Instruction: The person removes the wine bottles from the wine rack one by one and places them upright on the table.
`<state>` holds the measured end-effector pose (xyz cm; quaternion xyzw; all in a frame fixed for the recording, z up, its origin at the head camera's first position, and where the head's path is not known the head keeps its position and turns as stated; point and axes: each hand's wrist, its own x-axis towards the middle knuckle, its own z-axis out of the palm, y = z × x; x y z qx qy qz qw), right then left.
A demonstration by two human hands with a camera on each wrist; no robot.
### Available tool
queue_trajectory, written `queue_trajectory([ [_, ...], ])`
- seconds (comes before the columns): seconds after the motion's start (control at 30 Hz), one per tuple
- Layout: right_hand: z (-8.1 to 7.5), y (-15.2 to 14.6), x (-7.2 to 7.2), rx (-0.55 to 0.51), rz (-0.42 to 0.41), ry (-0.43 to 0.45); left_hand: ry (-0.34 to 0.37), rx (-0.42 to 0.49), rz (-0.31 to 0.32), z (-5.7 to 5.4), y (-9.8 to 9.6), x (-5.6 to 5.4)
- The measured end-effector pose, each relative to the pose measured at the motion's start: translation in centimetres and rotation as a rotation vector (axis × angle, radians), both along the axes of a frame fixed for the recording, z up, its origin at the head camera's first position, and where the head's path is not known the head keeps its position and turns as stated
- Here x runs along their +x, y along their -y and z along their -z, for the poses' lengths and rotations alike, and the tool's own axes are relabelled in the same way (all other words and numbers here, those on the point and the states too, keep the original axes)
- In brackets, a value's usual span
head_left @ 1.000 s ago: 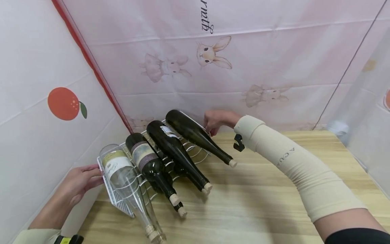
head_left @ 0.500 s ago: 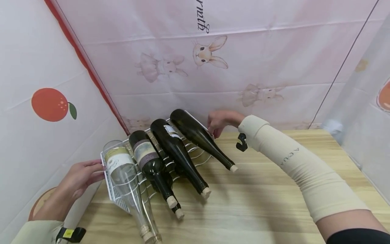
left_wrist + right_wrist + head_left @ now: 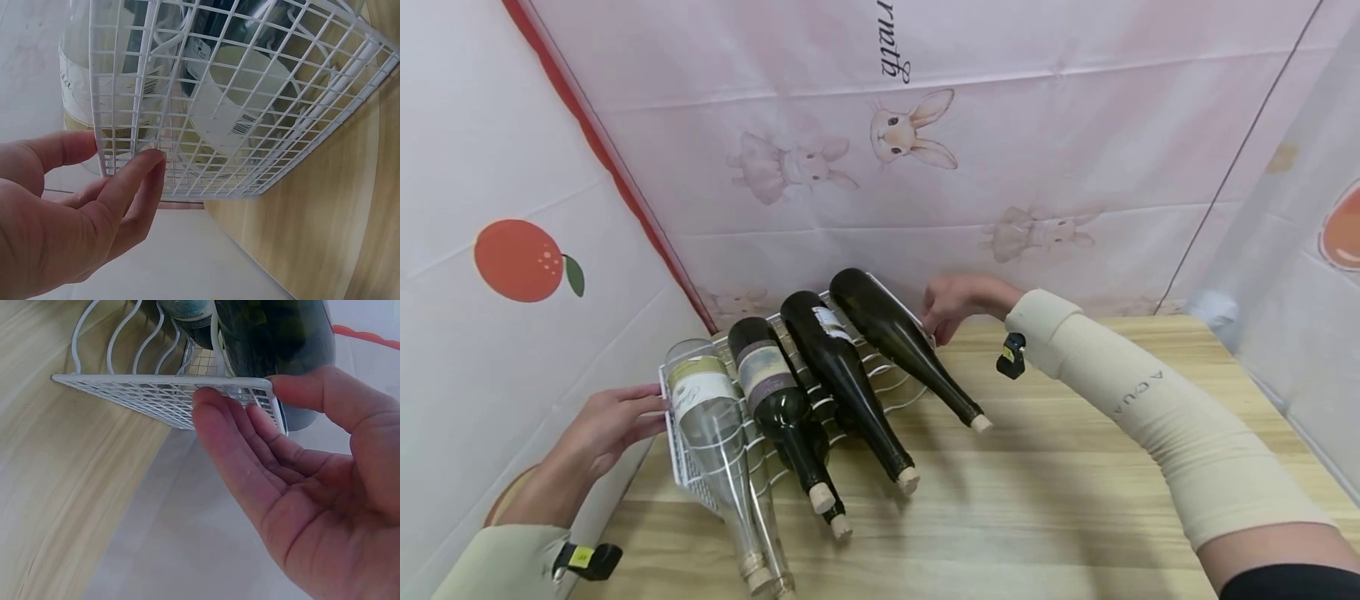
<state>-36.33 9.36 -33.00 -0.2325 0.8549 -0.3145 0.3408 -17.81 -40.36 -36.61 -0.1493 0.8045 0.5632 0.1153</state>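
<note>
A white wire wine rack stands tilted in its bottles' layout near the back left corner. In its top row lie a clear bottle with a white-and-gold label, a dark bottle with a purple-edged label, another dark bottle and a green bottle. Corked necks point forward. Lower bottles are partly hidden, among them a second clear bottle. My left hand holds the left mesh side at its back edge, fingertips on the mesh. My right hand grips the right side's corner, thumb on the edge, fingers against the mesh.
Under the rack is a wood-grain table. A pink rabbit-print wall sheet rises right behind the rack. On the left stands a white wall sheet with an orange fruit print.
The rack and its bottles have shifted to the right along the back wall. Both hands have moved with it, keeping their places on its sides. The head view has turned slightly right.
</note>
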Motion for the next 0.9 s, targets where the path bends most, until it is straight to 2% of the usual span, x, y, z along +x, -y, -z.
queue_trajectory([
  [0.23,0.1,-0.8,0.5,-0.009,0.003,0.015,-0.011,-0.023,0.039,0.1,-0.4,-0.9],
  [0.57,0.6,-2.5,1.3,-0.053,0.032,0.091,-0.045,0.025,0.07,0.3,-1.2,-1.9],
  [0.9,0.7,-3.9,2.1,-0.048,0.046,0.089,-0.026,0.035,0.086,0.2,-2.0,-3.1],
])
